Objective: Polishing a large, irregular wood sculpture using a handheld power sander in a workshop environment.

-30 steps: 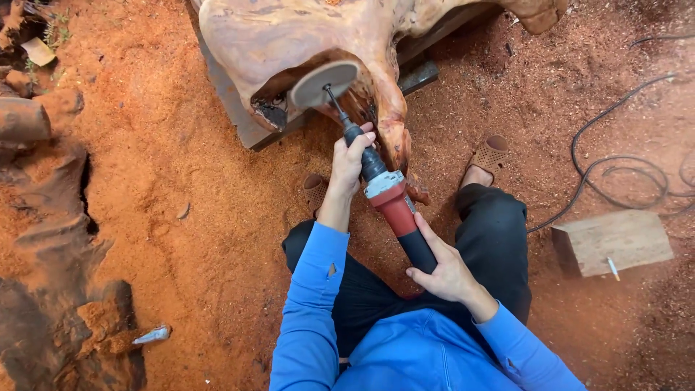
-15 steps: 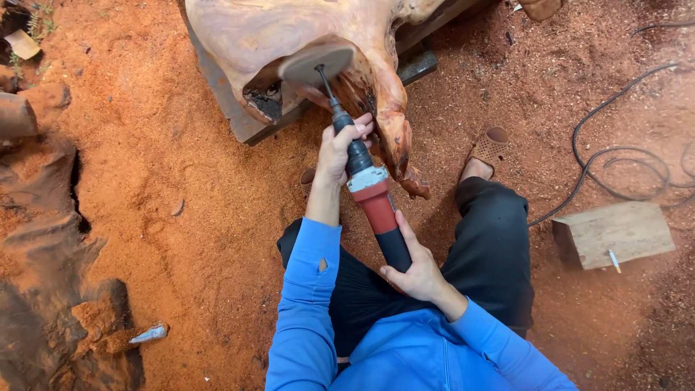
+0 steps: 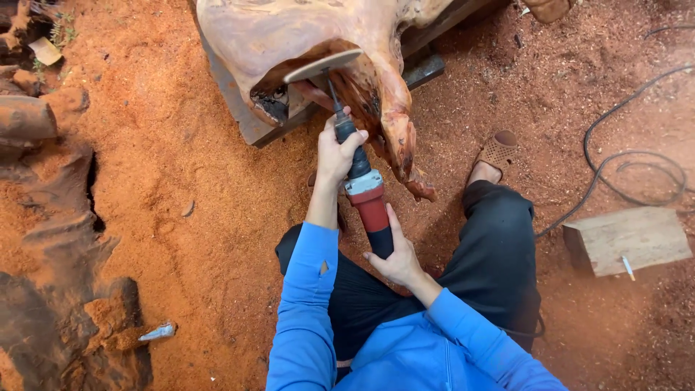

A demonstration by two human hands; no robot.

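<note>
I hold a red and black power sander (image 3: 368,199) with both hands. My left hand (image 3: 336,150) grips its black neck close to the shaft. My right hand (image 3: 394,255) wraps the red body lower down. The tool's round sanding disc (image 3: 321,65) presses against a hollow in a large reddish carved wood piece (image 3: 304,32), which rests on a grey slab (image 3: 242,119). I sit on the ground in blue sleeves and black trousers, my foot in a brown slipper (image 3: 498,150).
Red sawdust (image 3: 181,210) covers the ground all around. A black cable (image 3: 622,156) loops at the right. A wooden block (image 3: 628,239) with a nail lies right of my leg. Rough wood pieces (image 3: 43,123) and dark roots lie along the left edge.
The sander and both hands have shifted slightly up and toward the wood, the disc now sitting deeper in the hollow. Both grips are unchanged.
</note>
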